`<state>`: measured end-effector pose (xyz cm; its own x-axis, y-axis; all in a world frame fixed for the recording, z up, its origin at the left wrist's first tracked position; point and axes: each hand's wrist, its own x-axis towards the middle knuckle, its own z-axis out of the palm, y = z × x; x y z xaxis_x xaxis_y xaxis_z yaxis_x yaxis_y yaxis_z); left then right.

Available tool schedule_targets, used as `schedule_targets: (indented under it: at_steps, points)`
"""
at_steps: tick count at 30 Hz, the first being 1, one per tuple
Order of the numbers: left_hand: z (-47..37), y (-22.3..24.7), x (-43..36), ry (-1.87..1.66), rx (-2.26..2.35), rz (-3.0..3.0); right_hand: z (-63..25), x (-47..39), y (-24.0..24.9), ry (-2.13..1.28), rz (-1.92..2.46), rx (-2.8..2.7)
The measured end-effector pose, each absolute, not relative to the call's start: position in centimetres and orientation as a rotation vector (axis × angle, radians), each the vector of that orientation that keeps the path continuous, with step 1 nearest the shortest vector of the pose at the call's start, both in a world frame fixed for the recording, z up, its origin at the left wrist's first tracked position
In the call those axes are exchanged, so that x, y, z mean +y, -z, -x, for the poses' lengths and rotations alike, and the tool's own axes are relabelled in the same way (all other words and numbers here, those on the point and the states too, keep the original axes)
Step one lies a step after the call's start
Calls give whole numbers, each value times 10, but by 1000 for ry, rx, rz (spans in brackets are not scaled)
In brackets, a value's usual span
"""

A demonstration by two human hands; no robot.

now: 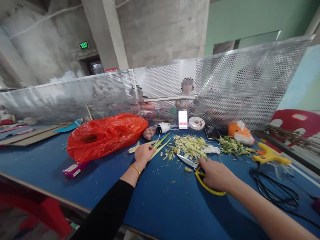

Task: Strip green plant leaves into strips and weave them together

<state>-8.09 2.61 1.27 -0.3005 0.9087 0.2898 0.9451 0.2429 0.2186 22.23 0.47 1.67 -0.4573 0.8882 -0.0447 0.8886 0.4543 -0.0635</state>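
The right hand's fingers wrap one pair of scissors; the left hand's pinch green stalks over the blue table. Beyond: two heaps of cuttings, one red bag, contents unclear, one tissue pack, tissue poking out.

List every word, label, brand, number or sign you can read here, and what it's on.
"EXIT": on the green lit sign; the characters above it are too small to read.
Red sign on the back wall: lettering too blurred to read.
Nothing else is legible.
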Motion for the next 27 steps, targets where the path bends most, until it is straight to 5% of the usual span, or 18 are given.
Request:
schedule_targets:
  at_steps: [11,18,27]
  points:
    - [81,-8,28,589,-2393,1703,-255,31,-28,537,-1917,2833]
    - [87,-19,26,638,-2394,1645,-266,54,0,-4,-2100,2675]
    - [78,-3,30,615,-2307,1884,-260,53,16,-134,-1964,2675]
